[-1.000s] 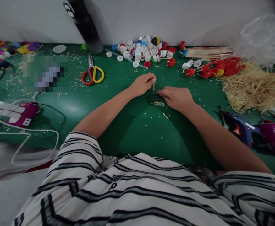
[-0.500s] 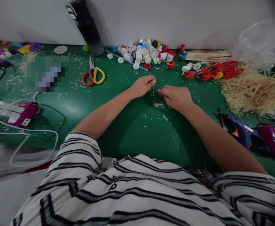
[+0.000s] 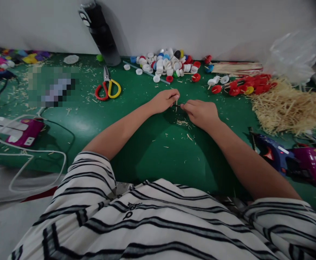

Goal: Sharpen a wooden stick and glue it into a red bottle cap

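Note:
In the middle of the green table, my left hand (image 3: 164,101) is closed in a pinch on a short wooden stick (image 3: 176,107), whose lower end points down. My right hand (image 3: 203,112) is closed round a thin dark blade (image 3: 178,105); its handle is hidden in the fingers. The blade reaches left to the stick and seems to touch it. A small heap of pale wood shavings (image 3: 183,122) lies on the table just below the hands.
Behind my hands lie a pile of bottle caps (image 3: 161,65) and scissors (image 3: 107,86) near a black bottle (image 3: 103,39). To the right are red caps on sticks (image 3: 239,86), a heap of wood shavings (image 3: 290,106) and a blue glue gun (image 3: 275,151). A purple power adapter (image 3: 27,131) with cables stands left.
The dark blade now shows more clearly across the stick than a second ago. Both hands have stayed almost in place, while the view has shifted slightly.

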{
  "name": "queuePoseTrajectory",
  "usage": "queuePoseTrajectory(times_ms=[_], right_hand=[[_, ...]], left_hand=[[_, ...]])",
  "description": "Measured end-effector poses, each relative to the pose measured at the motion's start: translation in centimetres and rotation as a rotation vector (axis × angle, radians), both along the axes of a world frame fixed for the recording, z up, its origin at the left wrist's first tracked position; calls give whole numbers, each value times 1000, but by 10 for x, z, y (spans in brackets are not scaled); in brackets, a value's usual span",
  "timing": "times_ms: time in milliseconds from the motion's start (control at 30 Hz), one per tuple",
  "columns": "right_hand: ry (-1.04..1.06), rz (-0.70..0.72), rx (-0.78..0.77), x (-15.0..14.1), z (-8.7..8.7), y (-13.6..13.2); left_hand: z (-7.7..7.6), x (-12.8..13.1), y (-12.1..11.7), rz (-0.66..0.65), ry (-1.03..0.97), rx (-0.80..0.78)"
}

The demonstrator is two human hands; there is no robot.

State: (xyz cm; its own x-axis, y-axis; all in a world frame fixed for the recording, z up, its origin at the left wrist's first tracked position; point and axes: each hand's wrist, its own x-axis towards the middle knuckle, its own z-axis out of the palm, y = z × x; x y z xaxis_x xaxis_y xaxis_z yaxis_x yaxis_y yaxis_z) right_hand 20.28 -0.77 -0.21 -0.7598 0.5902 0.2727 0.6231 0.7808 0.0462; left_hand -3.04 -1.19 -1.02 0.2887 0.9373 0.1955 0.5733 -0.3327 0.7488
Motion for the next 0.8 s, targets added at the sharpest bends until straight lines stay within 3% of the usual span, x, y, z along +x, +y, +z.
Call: queuePoseTrajectory(times_ms=[400,600,800], right_hand=[[-84,9,-81,4,-3,-1],[-1,10,3,2,-3,1],[19,-20,-49,-1,-3,2]], left_hand=[[1,-2,-1,9,-8,8],[3,-1,-1,-21,-19,-12],[-3,-1,5,-4,-8,14]])
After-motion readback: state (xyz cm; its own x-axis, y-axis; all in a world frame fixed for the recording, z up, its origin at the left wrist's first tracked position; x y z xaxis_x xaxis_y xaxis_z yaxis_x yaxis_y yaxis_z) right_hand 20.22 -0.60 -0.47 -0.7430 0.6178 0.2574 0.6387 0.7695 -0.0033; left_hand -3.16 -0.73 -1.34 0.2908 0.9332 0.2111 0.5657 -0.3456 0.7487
